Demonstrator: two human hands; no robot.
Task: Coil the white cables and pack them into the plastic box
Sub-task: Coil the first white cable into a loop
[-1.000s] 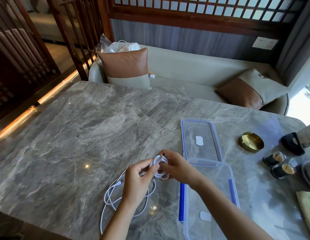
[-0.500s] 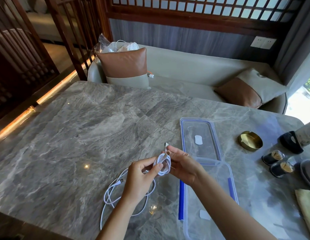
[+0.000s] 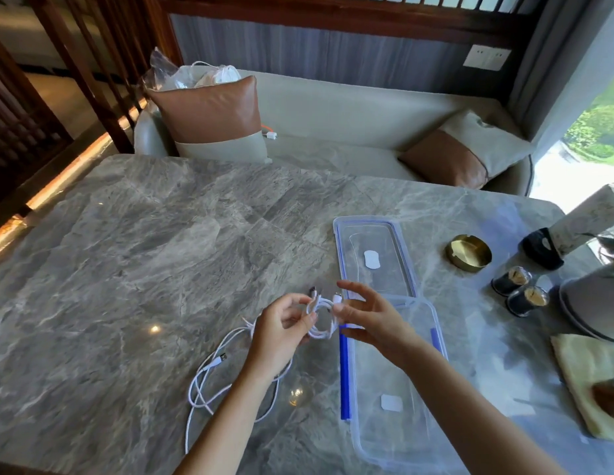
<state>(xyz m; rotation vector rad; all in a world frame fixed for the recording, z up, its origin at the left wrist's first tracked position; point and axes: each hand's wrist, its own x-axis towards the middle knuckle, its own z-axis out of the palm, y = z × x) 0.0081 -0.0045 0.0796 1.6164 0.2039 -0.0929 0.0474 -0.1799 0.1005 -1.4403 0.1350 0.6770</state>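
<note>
Now I see the left hand (image 3: pixel 281 332) and right hand (image 3: pixel 370 320) pinching the coiled white cable (image 3: pixel 320 318) mid-frame, its two plugs pointing up-frame. Just right, the plastic box (image 3: pixel 384 365) lies lengthwise bottom-to-top.

Brass ashtray (image 3: pixel 468 252) near two dark jars (image 3: pixel 511 281), perhaps toothpick holders.

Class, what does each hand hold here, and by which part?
Both hold the coiled white cable: the left hand pinches the coil's left side, the right hand pinches its right side, near a plug end.
</note>
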